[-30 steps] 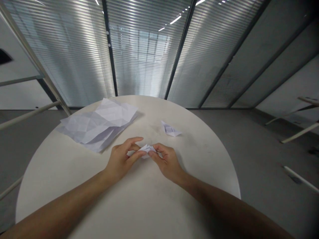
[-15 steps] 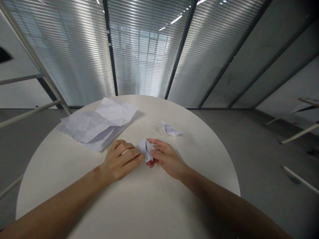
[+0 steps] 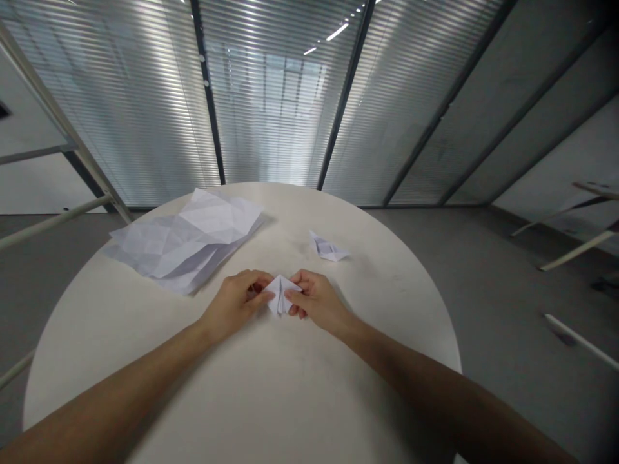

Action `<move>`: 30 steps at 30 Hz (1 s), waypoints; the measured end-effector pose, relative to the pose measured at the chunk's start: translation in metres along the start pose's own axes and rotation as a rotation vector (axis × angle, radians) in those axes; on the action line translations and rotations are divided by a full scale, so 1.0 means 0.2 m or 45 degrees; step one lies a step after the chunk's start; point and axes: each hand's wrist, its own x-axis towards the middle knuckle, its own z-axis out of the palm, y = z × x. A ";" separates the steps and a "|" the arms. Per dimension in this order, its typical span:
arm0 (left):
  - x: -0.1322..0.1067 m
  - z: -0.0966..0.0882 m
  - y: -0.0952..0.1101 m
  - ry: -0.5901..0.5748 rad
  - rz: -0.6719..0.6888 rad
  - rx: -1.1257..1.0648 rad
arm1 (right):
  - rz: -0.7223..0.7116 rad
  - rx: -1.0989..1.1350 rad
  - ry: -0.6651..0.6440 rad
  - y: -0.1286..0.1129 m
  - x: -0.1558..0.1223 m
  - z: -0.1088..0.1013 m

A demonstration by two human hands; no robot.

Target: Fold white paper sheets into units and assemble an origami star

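A small folded paper, white and diamond-shaped with a slit down its middle, is held between my two hands over the table. My left hand pinches its left corner, thumb in front and fingers behind. On the opposite side, my right hand grips the right corner in the same way, its thumb lying on the front face. Beyond my right hand sits a folded paper boat, apart from both hands.
Creased white paper sheets lie overlapping at the back left of the round white table. Behind the table stands a glass wall with blinds. Pale metal frame bars are at the left, and furniture legs at the right.
My left hand has turned from lying over the paper's left side to pinching its corner with the thumb in front. The folded paper now faces me more squarely. The view has shifted slightly.
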 end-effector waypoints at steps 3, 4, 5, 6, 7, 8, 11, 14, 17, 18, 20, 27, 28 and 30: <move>0.01 0.01 -0.02 -0.033 0.044 0.166 | -0.133 -0.410 0.071 0.02 0.00 0.00; 0.02 0.01 -0.03 -0.042 0.054 0.204 | -0.211 -0.580 0.106 0.02 0.00 0.00; 0.02 0.01 -0.02 -0.050 0.060 0.228 | -0.289 -0.746 0.141 0.02 0.01 -0.01; 0.02 0.01 -0.02 -0.053 0.063 0.244 | -0.360 -0.894 0.171 0.01 0.01 -0.01; 0.03 0.01 -0.02 -0.052 0.067 0.259 | -0.424 -1.011 0.186 0.00 0.01 -0.02; 0.03 0.01 -0.01 -0.045 0.071 0.277 | -0.479 -1.095 0.185 -0.01 0.01 -0.03; 0.02 0.01 -0.01 -0.047 0.113 0.347 | -0.574 -1.217 0.074 -0.04 0.01 -0.05; 0.02 0.00 0.00 -0.095 0.207 0.459 | -0.646 -1.308 -0.043 -0.03 0.00 -0.06; 0.01 -0.01 -0.01 -0.152 0.320 0.618 | -0.761 -1.421 -0.095 -0.01 -0.02 -0.08; 0.01 -0.02 -0.01 -0.177 0.366 0.664 | -0.803 -1.464 -0.111 0.00 -0.02 -0.08; 0.00 -0.03 -0.01 -0.239 0.461 0.741 | -0.871 -1.564 -0.149 0.01 -0.03 -0.09; -0.03 -0.05 0.04 -0.352 0.694 0.978 | -0.925 -1.843 -0.328 -0.05 -0.09 -0.07; -0.04 -0.05 0.05 -0.358 0.690 0.992 | -0.914 -1.841 -0.331 -0.06 -0.10 -0.07; -0.05 -0.06 0.07 -0.373 0.647 0.984 | -0.883 -1.805 -0.324 -0.07 -0.12 -0.07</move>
